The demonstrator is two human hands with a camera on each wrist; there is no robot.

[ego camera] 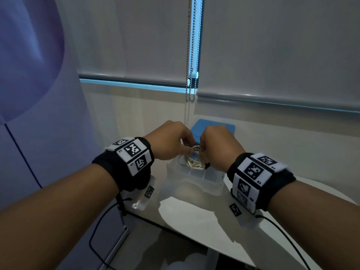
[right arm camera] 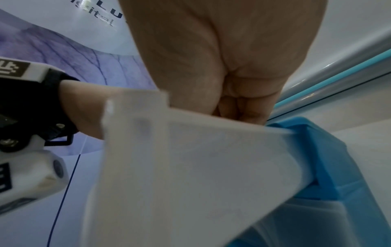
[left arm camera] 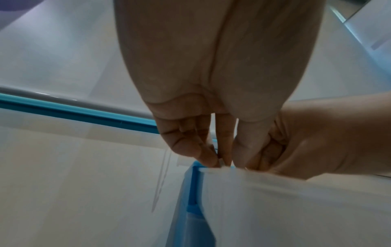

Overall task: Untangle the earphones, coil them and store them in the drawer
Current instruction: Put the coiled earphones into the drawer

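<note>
White earphones [ego camera: 192,160] hang as a loose bundle of cord loops just above the pulled-out translucent drawer [ego camera: 204,178] of a small blue organiser [ego camera: 214,127]. My left hand [ego camera: 171,143] and right hand [ego camera: 216,145] meet over the drawer, each with curled fingers pinching the cord bundle from its own side. In the left wrist view my left fingers [left arm camera: 203,150] reach down behind the drawer's front wall [left arm camera: 296,208], beside the right hand [left arm camera: 317,137]. The right wrist view shows my right hand [right arm camera: 239,107] behind the drawer wall [right arm camera: 190,158]; the cord is hidden there.
The organiser stands on a white table [ego camera: 194,217] against a pale wall. Roller blinds with a bead chain [ego camera: 191,55] hang behind it. A purple panel [ego camera: 29,75] rises at the left. Black cables [ego camera: 97,230] trail from the wrist bands below the table edge.
</note>
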